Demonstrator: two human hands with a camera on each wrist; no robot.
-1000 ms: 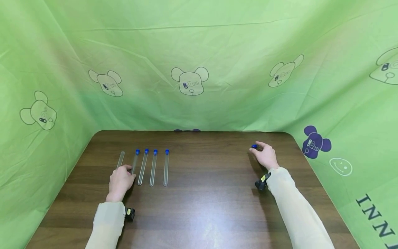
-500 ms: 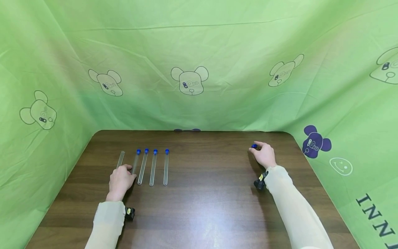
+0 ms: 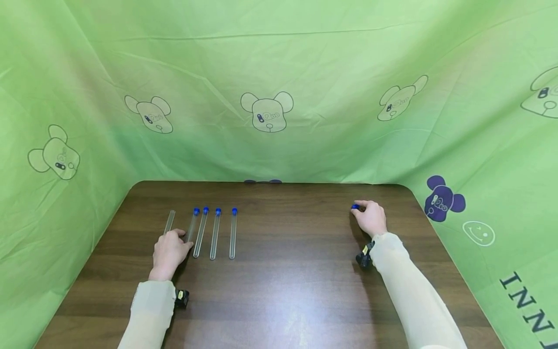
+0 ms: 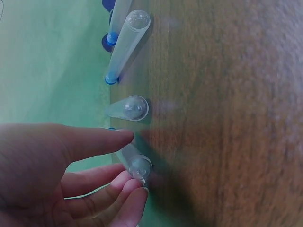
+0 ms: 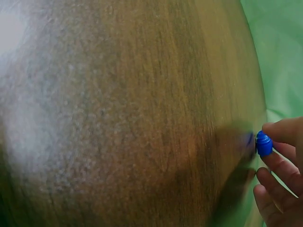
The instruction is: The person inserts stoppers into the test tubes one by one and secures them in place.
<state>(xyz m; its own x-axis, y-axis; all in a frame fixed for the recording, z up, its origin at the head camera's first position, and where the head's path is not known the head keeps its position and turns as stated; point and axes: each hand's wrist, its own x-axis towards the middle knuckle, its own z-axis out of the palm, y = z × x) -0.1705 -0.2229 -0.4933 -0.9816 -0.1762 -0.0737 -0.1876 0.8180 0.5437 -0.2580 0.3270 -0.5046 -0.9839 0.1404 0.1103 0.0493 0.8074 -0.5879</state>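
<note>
On the left of the table, my left hand (image 3: 170,254) has its thumb and fingers around the lower part of a blue-capped test tube (image 3: 191,229). In the left wrist view, the tube's rounded end (image 4: 141,166) shows between thumb and fingertips. A test tube without a cap (image 3: 170,221) lies just left of it, its lower end hidden behind the hand. To the right, three more capped test tubes (image 3: 215,236) lie side by side. Far across at the right, my right hand (image 3: 372,218) pinches a small blue cap (image 5: 264,144) between thumb and fingers, close over the tabletop.
The brown wooden table (image 3: 296,271) has rounded back corners. A green cloth (image 3: 196,58) printed with bear heads hangs behind it and along both sides. A small black camera is strapped at each wrist.
The capped tube in my left hand has shifted slightly right, closer to the neighbouring tube. My right hand stays nearly in place with the blue cap.
</note>
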